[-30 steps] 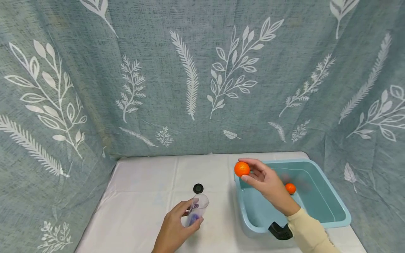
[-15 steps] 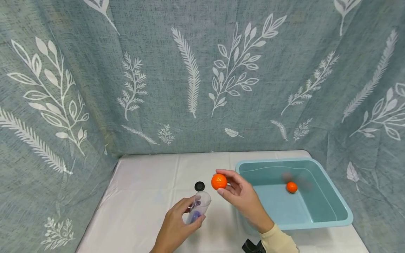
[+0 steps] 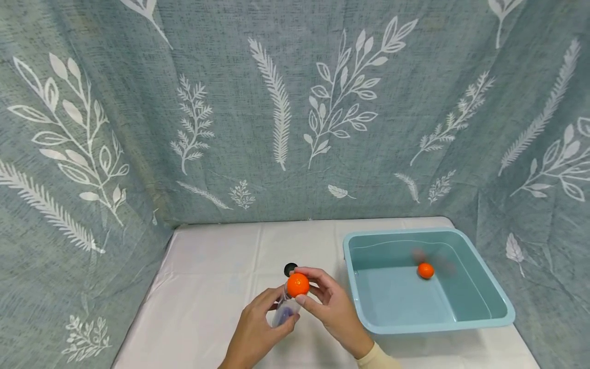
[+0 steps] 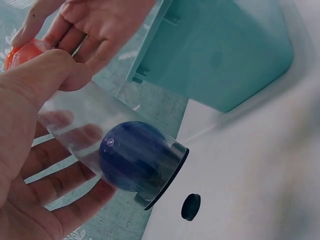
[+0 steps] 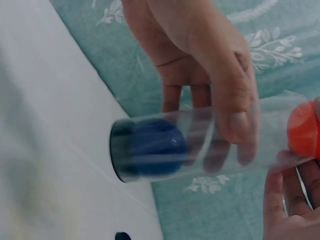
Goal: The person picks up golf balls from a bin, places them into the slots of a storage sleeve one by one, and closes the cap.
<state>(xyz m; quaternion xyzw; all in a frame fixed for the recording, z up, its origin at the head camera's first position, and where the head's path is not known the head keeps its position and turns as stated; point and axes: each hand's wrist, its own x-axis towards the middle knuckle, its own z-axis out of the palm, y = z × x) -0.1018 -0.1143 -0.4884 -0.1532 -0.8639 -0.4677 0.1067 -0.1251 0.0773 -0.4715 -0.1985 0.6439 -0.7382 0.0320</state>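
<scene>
My left hand (image 3: 258, 325) grips a clear plastic tube (image 4: 107, 107), its fingers and thumb wrapped around the wall. At the tube's lower end lies a dark blue ball (image 4: 132, 155), just above a black end cap (image 5: 119, 150). An orange ball (image 3: 298, 285) is pinched between the thumb and fingers of my right hand (image 3: 334, 313). In the right wrist view that ball is right at the tube's upper mouth and overlaps its rim. From the head view, the ball covers most of the mouth.
A loose black cap (image 3: 290, 269) lies on the white-covered table (image 3: 207, 287) just beyond the hands. To the right stands a light teal bin (image 3: 396, 328), with another orange ball (image 3: 425, 270) inside. Patterned teal cloth (image 3: 221, 128) hangs behind and at both sides.
My right hand has carried the orange ball from over the bin leftward and down to the tube's mouth. My left hand and the tube stay almost where they were.
</scene>
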